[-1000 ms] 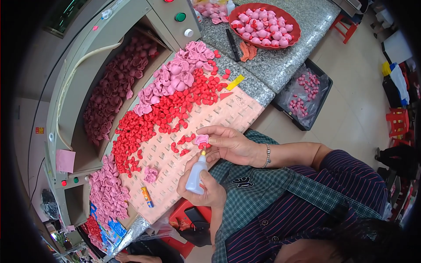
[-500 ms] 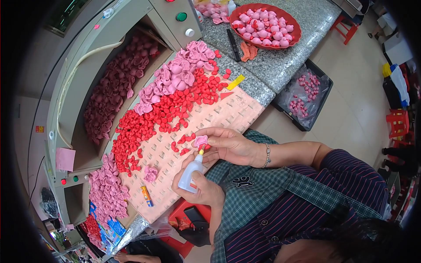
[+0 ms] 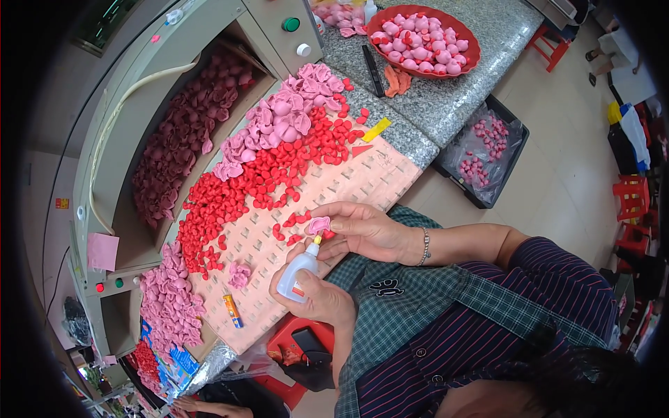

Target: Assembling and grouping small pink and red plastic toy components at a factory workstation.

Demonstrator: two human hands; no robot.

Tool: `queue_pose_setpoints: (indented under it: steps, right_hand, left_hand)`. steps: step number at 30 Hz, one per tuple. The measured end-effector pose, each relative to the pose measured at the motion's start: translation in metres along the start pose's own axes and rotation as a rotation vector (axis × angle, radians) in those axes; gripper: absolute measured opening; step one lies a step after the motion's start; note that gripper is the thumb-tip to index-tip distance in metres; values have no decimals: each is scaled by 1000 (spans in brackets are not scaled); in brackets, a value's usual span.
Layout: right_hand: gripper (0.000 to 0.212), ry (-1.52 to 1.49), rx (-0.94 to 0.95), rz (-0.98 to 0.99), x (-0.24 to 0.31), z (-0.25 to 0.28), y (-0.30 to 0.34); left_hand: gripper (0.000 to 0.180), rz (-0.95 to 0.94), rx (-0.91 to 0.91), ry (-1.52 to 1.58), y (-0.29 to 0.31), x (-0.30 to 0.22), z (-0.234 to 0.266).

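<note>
My left hand (image 3: 322, 298) is closed round a translucent white squeeze bottle (image 3: 297, 276) with a yellow nozzle. The bottle is tilted, its tip pointing up at a small pink moulded piece (image 3: 319, 224). That piece has a hollow with a wavy rim, and the thumb and fingers of my right hand (image 3: 369, 233) pinch it. Nozzle and piece are very close; whether they touch I cannot tell. A bit of red shows just below the piece. Small red pieces (image 3: 289, 226) lie on the patterned pink mat (image 3: 261, 282) beside my hands.
Heaped red pieces (image 3: 209, 209) and pink pieces (image 3: 261, 132) cover the mat's far side before a grey machine (image 3: 115, 150) filled with more. A glue-stick-like tube (image 3: 233, 311) lies nearer. A red bowl (image 3: 476, 52) of pink figures, a black crate (image 3: 481, 202) and a red stool (image 3: 282, 341) surround the bench.
The bottle and my left hand have shifted slightly left and down. My right hand keeps the pink piece in nearly the same place. Another person's hand at the bottom has moved left.
</note>
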State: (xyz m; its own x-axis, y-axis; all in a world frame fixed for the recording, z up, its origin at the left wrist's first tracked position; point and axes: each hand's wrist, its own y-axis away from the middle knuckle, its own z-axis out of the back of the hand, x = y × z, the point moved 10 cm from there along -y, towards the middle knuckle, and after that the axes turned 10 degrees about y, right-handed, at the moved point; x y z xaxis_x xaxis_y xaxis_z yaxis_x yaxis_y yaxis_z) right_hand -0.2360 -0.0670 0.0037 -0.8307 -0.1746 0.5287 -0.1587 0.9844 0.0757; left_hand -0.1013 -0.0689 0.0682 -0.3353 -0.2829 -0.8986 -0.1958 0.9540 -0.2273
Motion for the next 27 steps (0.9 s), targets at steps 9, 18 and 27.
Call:
queue_pose_setpoints:
  steps: [9, 18, 27]
  right_hand:
    - [40, 8, -13, 2, -2, 2, 0]
    - [42, 22, -8, 19, -1, 2, 0]
    - [41, -57, 3, 2, 1, 1, 0]
  left_hand:
    - [51, -4, 18, 2, 0, 5, 3]
    - [47, -12, 29, 9, 0, 4, 3]
    - [54, 277, 15, 238, -2, 20, 0]
